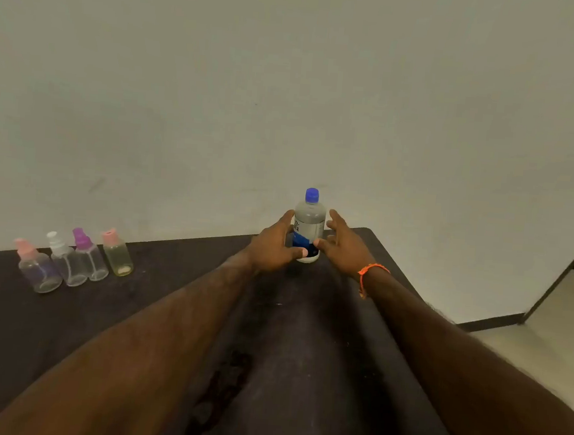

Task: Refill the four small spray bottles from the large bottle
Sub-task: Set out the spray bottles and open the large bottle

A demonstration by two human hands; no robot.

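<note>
The left hand (pixel 274 247) grips the large bottle (pixel 308 227) low on its label, thumb across the front; the right hand (pixel 340 244) rests spread against its other side. The bottle stands upright, capped, near the table's (pixel 168 311) far edge, four small spray bottles (pixel 76 259) well to its left.

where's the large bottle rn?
Head view: the large bottle stands upright near the table's far edge, right of centre, between the left hand and right hand.
</note>
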